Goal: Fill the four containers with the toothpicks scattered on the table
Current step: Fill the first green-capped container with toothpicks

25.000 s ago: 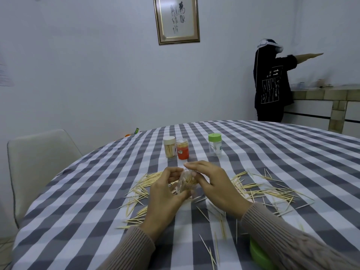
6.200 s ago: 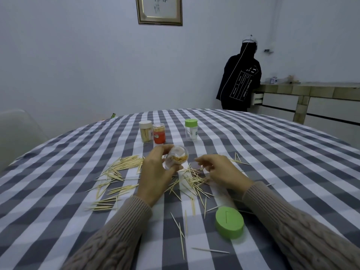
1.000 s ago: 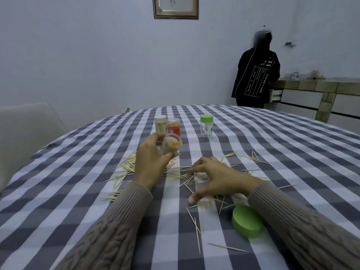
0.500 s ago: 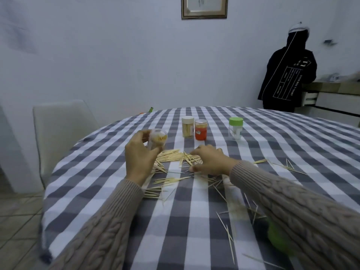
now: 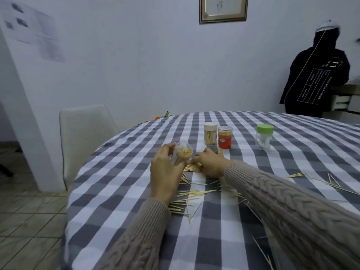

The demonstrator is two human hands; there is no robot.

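So right now the left hand (image 5: 165, 172) is wrapped around a clear container (image 5: 182, 155), tipped with its open mouth toward the middle of the table (image 5: 120, 191) and already holding a good bunch of toothpicks. The right hand (image 5: 209, 165) is down on the pile of toothpicks (image 5: 191, 167) just beside it, fingers curled over them, though I can't tell if it's actually pinching any. If I were doing this, I'd gather a small bundle, line the sticks up parallel first, then slide them in along the container's tilt so they don't jam crossways at the mouth. More loose toothpicks (image 5: 194, 192) lie nearer the body and off to the right. Three other containers sit further back: white-lidded (image 5: 210, 134), orange (image 5: 225, 137) and green-lidded (image 5: 264, 136). The right fingertips are hidden behind the hand, and the sleeves cover part of the scatter.
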